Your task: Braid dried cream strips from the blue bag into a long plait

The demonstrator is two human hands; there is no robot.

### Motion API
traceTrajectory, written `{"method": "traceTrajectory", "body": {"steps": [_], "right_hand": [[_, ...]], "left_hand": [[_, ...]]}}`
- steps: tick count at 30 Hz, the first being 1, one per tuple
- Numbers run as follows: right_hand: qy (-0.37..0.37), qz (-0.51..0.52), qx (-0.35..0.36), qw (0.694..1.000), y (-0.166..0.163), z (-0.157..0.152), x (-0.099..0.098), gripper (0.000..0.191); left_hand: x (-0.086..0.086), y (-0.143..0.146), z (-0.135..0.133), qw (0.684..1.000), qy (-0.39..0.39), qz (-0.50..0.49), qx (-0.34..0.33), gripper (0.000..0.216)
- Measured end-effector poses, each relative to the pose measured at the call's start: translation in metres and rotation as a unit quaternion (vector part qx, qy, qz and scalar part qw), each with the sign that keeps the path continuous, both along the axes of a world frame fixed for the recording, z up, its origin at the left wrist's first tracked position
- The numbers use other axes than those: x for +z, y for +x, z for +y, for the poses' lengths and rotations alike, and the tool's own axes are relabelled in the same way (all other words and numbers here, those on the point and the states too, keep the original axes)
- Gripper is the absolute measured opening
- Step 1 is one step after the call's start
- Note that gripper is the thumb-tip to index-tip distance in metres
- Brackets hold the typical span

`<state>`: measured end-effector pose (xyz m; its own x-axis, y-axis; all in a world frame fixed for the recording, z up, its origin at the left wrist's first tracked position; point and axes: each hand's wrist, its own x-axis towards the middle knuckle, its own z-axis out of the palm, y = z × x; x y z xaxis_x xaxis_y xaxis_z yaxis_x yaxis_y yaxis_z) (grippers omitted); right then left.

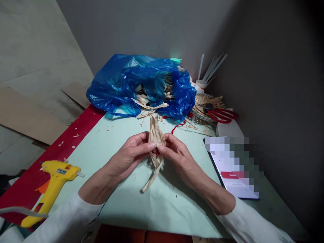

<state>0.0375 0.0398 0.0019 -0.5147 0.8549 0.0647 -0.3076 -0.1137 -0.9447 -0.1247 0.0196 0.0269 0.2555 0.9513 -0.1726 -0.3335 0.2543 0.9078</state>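
A pale, wrinkled strip of dried husk (156, 133) is stretched between my two hands over the table, its narrow tail hanging down toward me. My left hand (135, 150) pinches its left edge between thumb and fingers. On the other edge, my right hand (174, 150) has the same kind of pinch, the two thumbs almost meeting. Just beyond the hands, a blue plastic bag (113, 84) lies with its mouth toward me, and more dried husk strips (149, 105) spill out of it.
A yellow glue gun (52, 182) with a cord lies at the left. Red-handled scissors (221, 115) rest by a woven basket (202, 99) at the back right, near a cup of glue sticks (201, 83). A tablet (235, 185) lies right. Grey walls stand behind the table (152, 209).
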Motion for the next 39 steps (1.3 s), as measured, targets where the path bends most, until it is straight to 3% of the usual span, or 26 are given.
{"method": "traceTrajectory", "body": {"steps": [6, 11, 14, 18, 20, 23, 28, 31, 34, 37, 39], "right_hand": [[0.021, -0.034, 0.011, 0.999, 0.000, -0.002, -0.001, 0.019], [0.036, -0.087, 0.028, 0.995, -0.002, 0.000, -0.004, 0.019], [0.075, -0.165, -0.036, 0.983, -0.001, 0.002, -0.007, 0.017], [0.172, -0.263, -0.124, 0.941, -0.002, 0.001, -0.006, 0.006], [0.194, -0.281, -0.137, 0.930, -0.003, -0.001, -0.006, 0.007], [0.191, -0.276, -0.122, 0.934, -0.004, -0.003, -0.007, 0.020], [0.192, -0.292, -0.096, 0.932, 0.006, 0.004, -0.007, 0.015], [0.179, -0.313, -0.057, 0.931, 0.015, 0.012, -0.001, 0.014], [0.187, -0.303, -0.080, 0.931, 0.020, 0.017, 0.008, 0.015], [0.198, -0.265, -0.120, 0.936, 0.012, 0.016, 0.018, 0.017], [0.193, -0.261, -0.100, 0.941, -0.001, 0.013, 0.022, 0.023]], "left_hand": [[0.001, -0.003, 0.002, 0.998, 0.004, -0.054, 0.006, 0.012], [-0.003, -0.002, 0.002, 0.999, 0.028, 0.030, 0.026, 0.023], [-0.005, -0.004, 0.003, 0.988, 0.052, 0.125, 0.071, 0.035], [-0.004, -0.004, 0.001, 0.959, 0.115, 0.226, 0.128, 0.043], [-0.003, -0.002, 0.000, 0.961, 0.120, 0.209, 0.138, 0.043], [-0.002, 0.000, 0.001, 0.984, 0.088, 0.096, 0.125, 0.036], [0.002, -0.015, 0.007, 0.984, 0.077, -0.021, 0.162, 0.026], [0.006, -0.027, 0.011, 0.974, 0.086, -0.032, 0.209, 0.026], [0.009, -0.031, 0.011, 0.966, 0.087, -0.006, 0.244, 0.026], [0.008, -0.024, 0.008, 0.974, 0.074, 0.058, 0.208, 0.029], [0.007, -0.017, 0.006, 0.978, 0.076, 0.091, 0.169, 0.030]]}}
